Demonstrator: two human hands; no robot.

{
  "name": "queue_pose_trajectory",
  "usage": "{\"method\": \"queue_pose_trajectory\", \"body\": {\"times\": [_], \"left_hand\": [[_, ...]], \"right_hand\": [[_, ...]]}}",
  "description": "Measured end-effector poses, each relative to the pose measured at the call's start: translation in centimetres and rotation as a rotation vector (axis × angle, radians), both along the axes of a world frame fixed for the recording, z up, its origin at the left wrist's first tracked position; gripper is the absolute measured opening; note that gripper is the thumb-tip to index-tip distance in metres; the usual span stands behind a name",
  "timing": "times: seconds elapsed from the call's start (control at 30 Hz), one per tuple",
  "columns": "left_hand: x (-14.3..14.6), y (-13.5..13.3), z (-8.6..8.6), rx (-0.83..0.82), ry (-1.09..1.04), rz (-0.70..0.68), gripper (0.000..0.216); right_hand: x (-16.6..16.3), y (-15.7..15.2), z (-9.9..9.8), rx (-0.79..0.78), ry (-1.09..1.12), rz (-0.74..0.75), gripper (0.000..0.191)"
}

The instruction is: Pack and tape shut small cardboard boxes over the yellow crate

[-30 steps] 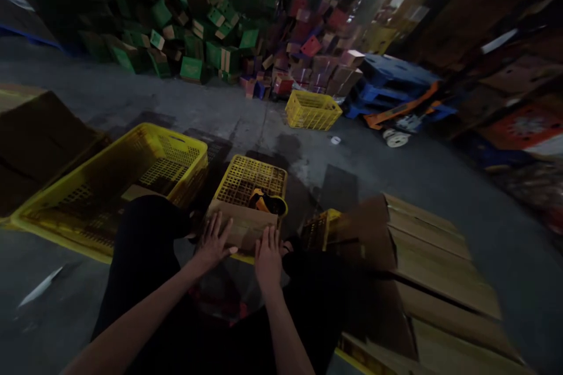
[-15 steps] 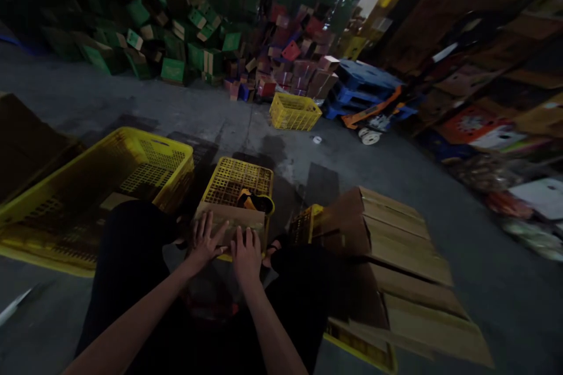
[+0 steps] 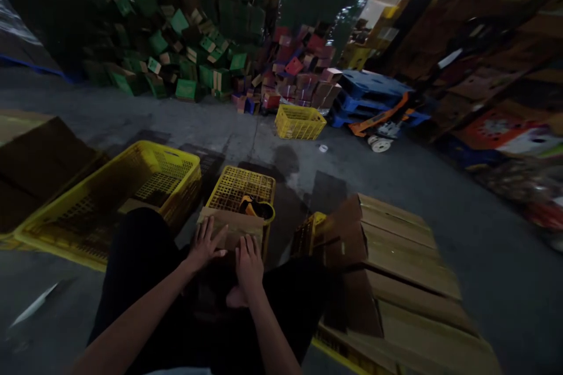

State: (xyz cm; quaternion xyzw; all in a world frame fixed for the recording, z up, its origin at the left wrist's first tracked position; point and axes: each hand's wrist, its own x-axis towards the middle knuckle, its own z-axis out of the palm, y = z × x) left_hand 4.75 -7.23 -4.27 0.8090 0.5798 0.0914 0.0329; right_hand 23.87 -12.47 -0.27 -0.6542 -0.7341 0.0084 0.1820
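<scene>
Left hand (image 3: 204, 248) lay splayed, right hand (image 3: 249, 262) loosely spread on cardboard (image 3: 233, 229); a forward slip risked knocking the black-and-yellow object (image 3: 252, 207), at one o'clock, off the crate (image 3: 240, 183).

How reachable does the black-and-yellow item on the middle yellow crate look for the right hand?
Probably yes: the right hand lies on the cardboard, and the black-and-yellow item sits just past the cardboard's far edge, its top apparently uncovered.

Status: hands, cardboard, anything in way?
Left hand, right hand: open on cardboard. Cardboard on yellow crate. Black-yellow item just beyond cardboard, clear of hands.
</scene>
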Motion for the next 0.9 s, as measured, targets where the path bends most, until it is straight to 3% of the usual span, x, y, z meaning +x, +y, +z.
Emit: {"method": "queue_pose_trajectory", "body": {"times": [0.23, 0.43, 0.63, 0.9], "left_hand": [[0.3, -0.9, 0.8, 0.064, -0.068, -0.036, 0.080], [1.5, -1.4, 2.4, 0.003, -0.125, -0.230, 0.080], [1.7, -1.5, 1.8, -0.006, -0.107, -0.241, 0.090], [2.2, -2.2, 1.8, -0.051, -0.104, -0.179, 0.088]], "right_hand": [[1.2, -1.6, -1.7, -0.008, -0.004, 0.026, 0.047], [-0.7, -0.3, -1.1, -0.083, 0.003, -0.030, 0.052], [-0.8, 0.7, 0.0, -0.137, -0.017, -0.008, 0.052], [3.1, -2.6, 0.3, -0.148, -0.049, -0.095, 0.053]]}}
